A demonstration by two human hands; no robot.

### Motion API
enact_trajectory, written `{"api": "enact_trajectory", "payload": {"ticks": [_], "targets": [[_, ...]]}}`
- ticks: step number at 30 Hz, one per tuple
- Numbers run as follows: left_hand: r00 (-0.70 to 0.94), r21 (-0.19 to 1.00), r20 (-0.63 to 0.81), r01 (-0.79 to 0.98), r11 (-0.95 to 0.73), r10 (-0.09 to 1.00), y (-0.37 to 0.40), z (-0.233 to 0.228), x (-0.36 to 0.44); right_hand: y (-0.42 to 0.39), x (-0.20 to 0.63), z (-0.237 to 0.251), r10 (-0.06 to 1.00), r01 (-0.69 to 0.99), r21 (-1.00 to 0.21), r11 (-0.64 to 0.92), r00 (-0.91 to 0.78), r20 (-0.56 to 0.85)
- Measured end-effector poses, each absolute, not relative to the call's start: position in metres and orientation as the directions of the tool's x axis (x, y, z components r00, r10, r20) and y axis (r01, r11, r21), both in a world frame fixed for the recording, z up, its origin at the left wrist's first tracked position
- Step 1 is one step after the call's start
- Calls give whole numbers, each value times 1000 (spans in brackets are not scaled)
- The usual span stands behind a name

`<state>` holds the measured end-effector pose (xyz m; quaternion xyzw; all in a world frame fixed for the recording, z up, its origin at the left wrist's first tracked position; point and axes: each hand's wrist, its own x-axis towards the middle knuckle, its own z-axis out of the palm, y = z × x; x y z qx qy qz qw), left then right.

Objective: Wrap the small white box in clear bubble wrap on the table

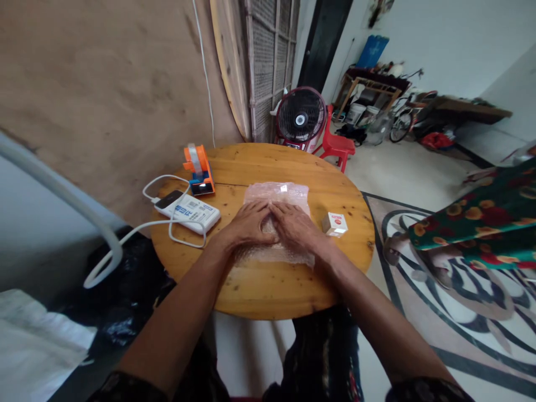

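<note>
Fingers of the left hand (251, 224) and right hand (293, 224): extended flat, tips nearly meeting, left thumb spread, resting on rather than closed around bubble wrap (276, 193), centre of frame. Right of centre, small white box (335, 224); left of centre, white cabled device (193, 214) and orange tape dispenser (202, 164); all upon a round wooden table (268, 290). Upper centre, fan (300, 114).

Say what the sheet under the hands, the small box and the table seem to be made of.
Sheet: probably plastic bubble wrap, see-through, shiny and dimpled. Small box: likely smooth printed cardboard, by its straight edges. Table: apparently varnished wood, from grain, knots and sheen.
</note>
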<state>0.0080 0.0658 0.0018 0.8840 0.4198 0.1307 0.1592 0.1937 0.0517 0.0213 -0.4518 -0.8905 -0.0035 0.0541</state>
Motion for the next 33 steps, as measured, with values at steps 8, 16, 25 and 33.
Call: {"api": "enact_trajectory", "payload": {"ticks": [8,16,25,33], "targets": [[585,353,-21,763,-541,811,64,5,7,48,226,2,874,873,-44,486,-484,48],[587,376,39,742,-556,809,59,12,7,44,226,1,906,900,-108,422,-416,75],[660,395,242,602,-694,711,64,8,7,42,224,4,920,917,-75,392,-389,49],[654,393,139,653,-647,744,65,9,4,45,228,-1,921,913,-124,389,-380,92]]}}
